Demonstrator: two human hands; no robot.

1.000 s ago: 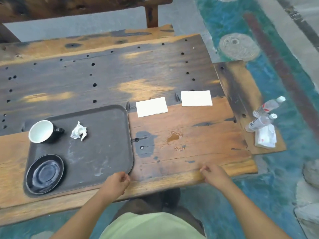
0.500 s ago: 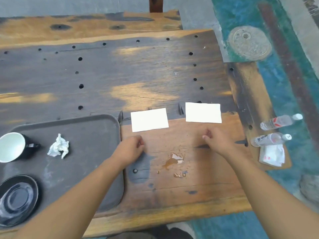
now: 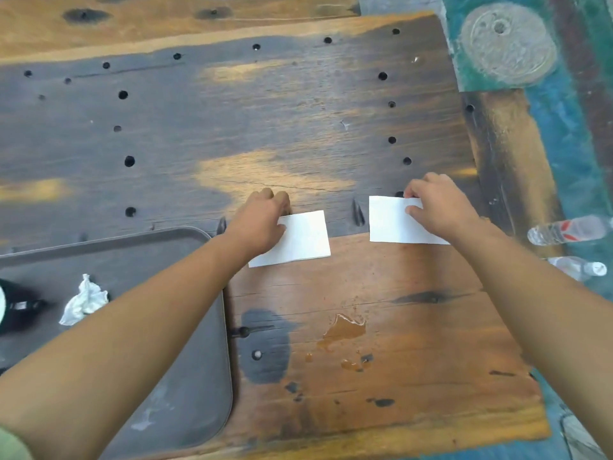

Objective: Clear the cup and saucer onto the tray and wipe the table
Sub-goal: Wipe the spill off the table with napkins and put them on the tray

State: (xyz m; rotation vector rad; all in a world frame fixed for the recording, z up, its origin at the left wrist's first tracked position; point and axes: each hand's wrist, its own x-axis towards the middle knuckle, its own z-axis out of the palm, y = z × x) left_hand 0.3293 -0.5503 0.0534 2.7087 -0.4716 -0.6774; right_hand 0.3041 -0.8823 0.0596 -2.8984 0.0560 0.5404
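Note:
Two folded white napkins lie side by side on the wooden table (image 3: 298, 127). My left hand (image 3: 262, 224) rests on the left napkin (image 3: 305, 239), fingers curled at its far left corner. My right hand (image 3: 438, 207) pinches the far edge of the right napkin (image 3: 391, 220). A brown spill (image 3: 345, 330) sits on the wood nearer to me, between my arms. The grey tray (image 3: 185, 376) lies at the left; the black cup (image 3: 16, 310) shows only at the left border beside a crumpled tissue (image 3: 84, 300). The saucer is out of view.
Two clear plastic bottles (image 3: 567, 230) lie on a lower board at the right, off the table edge. The table has several round holes (image 3: 129, 161). A teal painted floor lies to the right.
Both hands moved from the table's near edge forward to the two napkins and now touch them. The view shifted forward, so the saucer left the frame.

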